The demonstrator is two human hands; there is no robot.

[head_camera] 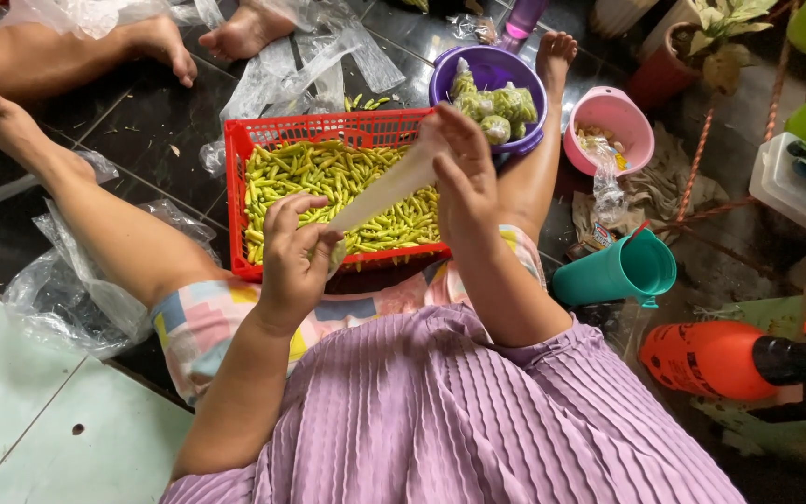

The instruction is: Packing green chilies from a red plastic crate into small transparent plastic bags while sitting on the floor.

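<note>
Above the red basket (237,177) of green chillies (328,177), both hands stretch a small clear plastic bag (386,187). Left hand (293,250) pinches its lower end; right hand (459,173) grips its upper end.

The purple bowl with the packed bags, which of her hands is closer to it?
Right. The right hand is raised just beside the purple bowl, at its near rim. The left hand is lower, over the red basket, farther away.
</note>
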